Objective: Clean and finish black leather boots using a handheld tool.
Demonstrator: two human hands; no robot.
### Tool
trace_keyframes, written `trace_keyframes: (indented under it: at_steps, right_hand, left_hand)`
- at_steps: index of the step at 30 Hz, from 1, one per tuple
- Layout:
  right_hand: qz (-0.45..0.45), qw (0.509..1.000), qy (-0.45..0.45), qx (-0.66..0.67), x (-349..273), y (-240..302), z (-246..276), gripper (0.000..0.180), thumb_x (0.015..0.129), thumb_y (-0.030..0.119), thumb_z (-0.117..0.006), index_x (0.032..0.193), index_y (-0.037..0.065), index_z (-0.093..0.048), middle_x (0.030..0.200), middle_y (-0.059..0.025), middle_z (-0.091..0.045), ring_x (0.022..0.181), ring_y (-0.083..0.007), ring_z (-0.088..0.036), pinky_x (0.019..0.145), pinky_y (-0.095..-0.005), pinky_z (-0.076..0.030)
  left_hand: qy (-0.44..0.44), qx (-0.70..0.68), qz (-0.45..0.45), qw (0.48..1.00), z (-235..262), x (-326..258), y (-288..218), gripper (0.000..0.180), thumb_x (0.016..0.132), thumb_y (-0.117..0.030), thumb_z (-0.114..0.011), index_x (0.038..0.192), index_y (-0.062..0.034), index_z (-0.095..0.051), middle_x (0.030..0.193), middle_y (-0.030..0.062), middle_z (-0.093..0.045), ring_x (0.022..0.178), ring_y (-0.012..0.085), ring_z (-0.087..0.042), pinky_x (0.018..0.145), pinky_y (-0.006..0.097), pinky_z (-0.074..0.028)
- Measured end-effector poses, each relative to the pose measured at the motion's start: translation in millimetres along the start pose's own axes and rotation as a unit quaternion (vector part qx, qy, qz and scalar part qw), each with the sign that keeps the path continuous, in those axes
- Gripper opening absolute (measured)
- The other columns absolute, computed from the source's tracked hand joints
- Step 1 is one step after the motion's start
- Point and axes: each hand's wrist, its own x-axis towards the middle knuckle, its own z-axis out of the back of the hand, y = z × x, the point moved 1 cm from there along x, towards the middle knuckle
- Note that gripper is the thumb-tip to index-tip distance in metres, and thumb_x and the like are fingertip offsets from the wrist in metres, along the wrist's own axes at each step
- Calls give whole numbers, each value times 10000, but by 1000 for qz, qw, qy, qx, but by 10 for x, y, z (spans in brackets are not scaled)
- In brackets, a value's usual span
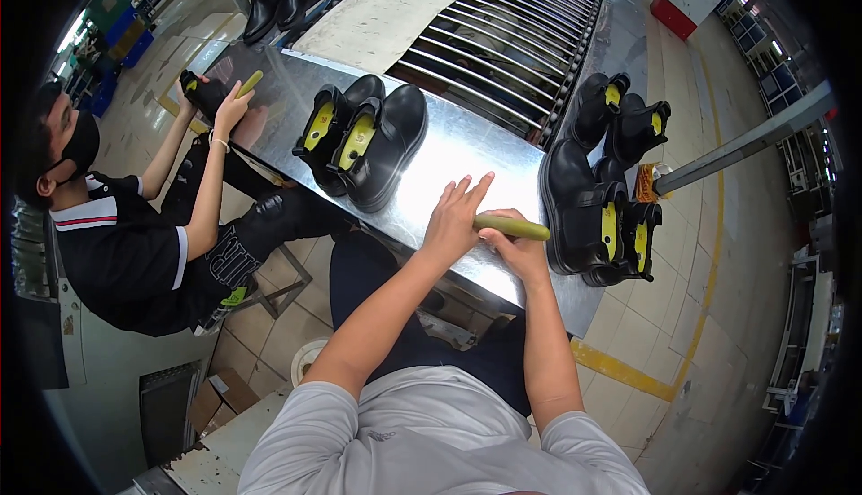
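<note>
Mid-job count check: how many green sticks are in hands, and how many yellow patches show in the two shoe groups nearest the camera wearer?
Green sticks: 2
Yellow patches: 6 (2 in left shoes, 4 in right shoes)
Total: 8

Upper body: light grey shirt (440, 446), 2 short sleeves of the same grey; left sleeve (301, 428) and right sleeve (593, 450) both end above the elbow. Cloth plain and matte, soft creases across the front, folds at both sleeves. 1 small dark marking (383, 436) on the shirt front, left side; details too small to read. Lower body: trousers (359, 275), dark navy, plain. Left hand (453, 224) and right hand (521, 257) bare; 2 forearms bare, wrists too.
</note>
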Motion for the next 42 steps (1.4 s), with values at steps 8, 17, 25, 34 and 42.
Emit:
trace_keyframes:
  at_steps: [8,17,25,34,42]
  right_hand:
    - [272,906,2,-324,18,142,-55,460,893,186,-788,1302,17,-661,1202,-162,-682,1111,-326,-643,988,-396,-497]
    - [107,977,-122,-140,-567,267,-909,768,974,214,-708,1572,-54,-308,1545,-329,-425,1438,-478,-439,1188,-487,-364]
    - [177,918,-175,-309,111,213,-938,699,972,267,-723,1517,-45,-419,1502,-338,-475,1421,-479,-461,1171,-479,-381]
    - [18,975,-187,122,875,15,-619,839,957,326,-737,1596,12,-293,1594,-260,-401,1438,-343,-456,1166,-425,-379]
    - [170,958,-112,-201,833,-86,-986,566,1094,328,-477,1599,88,-388,1647,-228,-354,1536,-406,-313,1234,-428,-307]
  left_hand:
    - [-4,-12,6,1000,23,37,-15,1049,812,-62,-750,1668,-130,-149,1377,249,-614,1405,462,-477,1196,557,-339]
    - [37,-50,33,998,-3,30,79,754,981,-151,-578,1643,-102,-218,1338,215,-665,1404,425,-488,1216,559,-299]
    - [-57,-196,9,979,57,-6,126,539,1010,-203,-566,1518,-45,-478,1448,214,-585,1387,374,-527,1188,473,-364]
    - [-94,-301,28,948,85,15,172,436,979,-79,-607,1411,-23,-600,1269,210,-705,1153,378,-694,972,396,-545]
    - [-90,-621,136,767,168,102,316,858,1085,-635,-272,1670,-62,-12,1733,166,-124,1603,289,-112,1290,388,-108]
